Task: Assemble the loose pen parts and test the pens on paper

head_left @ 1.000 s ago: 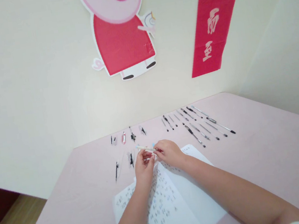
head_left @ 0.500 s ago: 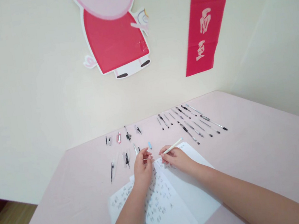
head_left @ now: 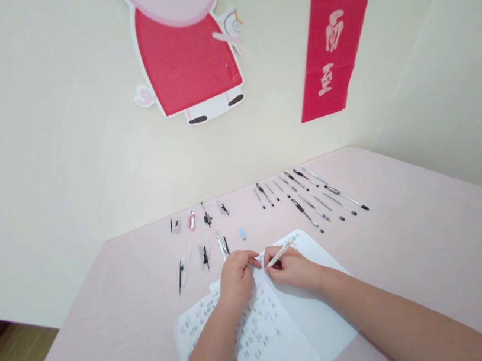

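Observation:
An open notebook (head_left: 325, 306) lies on the pink table, its left page covered in handwriting and its right page mostly blank below some writing at the top. My right hand (head_left: 290, 268) is closed around a pale pen (head_left: 283, 250), whose light blue end points up and to the right. Its tip is hidden by my fingers, near the top of the right page. Flat across the upper part of the notebook, by the centre fold, rests my left hand (head_left: 239, 275), fingers stretched toward the pen. It holds nothing that I can see.
A light blue pen cap (head_left: 242, 234) lies beyond my hands. Several pens and refills (head_left: 306, 214) are lined up at the back right. Compasses and other small stationery pieces (head_left: 207, 216) lie at the back left. The wall (head_left: 95, 135) stands behind the table (head_left: 108, 318).
My right hand has brought the pen down and closer to the page. My left hand has lowered from a curled, raised pose to lie flatter on the notebook. The view has shifted slightly.

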The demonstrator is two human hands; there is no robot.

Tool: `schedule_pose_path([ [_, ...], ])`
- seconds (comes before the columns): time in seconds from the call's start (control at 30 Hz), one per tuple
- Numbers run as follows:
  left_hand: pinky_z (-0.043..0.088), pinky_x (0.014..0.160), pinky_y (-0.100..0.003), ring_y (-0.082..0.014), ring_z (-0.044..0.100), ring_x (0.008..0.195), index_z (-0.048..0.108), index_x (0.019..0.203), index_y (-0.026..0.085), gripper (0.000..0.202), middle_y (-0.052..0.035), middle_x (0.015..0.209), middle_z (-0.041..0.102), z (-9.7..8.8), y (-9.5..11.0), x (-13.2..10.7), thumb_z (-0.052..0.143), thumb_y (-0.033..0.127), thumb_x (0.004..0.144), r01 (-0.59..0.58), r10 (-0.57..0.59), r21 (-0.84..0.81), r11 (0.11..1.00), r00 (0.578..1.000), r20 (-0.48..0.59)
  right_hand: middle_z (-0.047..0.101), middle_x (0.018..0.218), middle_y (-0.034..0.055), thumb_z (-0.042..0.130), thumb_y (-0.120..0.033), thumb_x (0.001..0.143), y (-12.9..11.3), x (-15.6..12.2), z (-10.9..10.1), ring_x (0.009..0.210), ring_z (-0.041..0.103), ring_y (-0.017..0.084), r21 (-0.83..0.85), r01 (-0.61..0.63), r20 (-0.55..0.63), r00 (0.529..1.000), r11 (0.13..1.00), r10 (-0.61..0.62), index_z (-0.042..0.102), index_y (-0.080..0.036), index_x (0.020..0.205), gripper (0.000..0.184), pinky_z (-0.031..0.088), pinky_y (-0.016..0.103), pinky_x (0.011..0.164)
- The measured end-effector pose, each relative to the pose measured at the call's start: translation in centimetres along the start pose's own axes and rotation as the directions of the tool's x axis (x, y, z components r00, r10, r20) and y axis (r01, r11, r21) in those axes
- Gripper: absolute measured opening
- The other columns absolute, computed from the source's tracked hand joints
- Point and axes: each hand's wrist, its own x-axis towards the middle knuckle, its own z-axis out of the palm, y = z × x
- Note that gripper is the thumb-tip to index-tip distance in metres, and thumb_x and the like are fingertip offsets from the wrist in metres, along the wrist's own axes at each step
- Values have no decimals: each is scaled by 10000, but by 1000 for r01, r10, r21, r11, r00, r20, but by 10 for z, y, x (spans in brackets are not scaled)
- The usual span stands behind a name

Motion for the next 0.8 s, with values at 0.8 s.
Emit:
schedule_pose_path([
  [0.8, 375, 778, -356, -229, 553, 765, 684, 796, 248, 463, -12, 646, 678, 0, 1, 1, 415, -30, 543, -49, 44, 95, 994, 998, 54, 541, 599, -20, 485, -120, 682, -8, -3, 4, 550, 468, 111, -76, 98, -81, 991, 992, -104, 561, -195, 687, 107, 337, 209, 538],
])
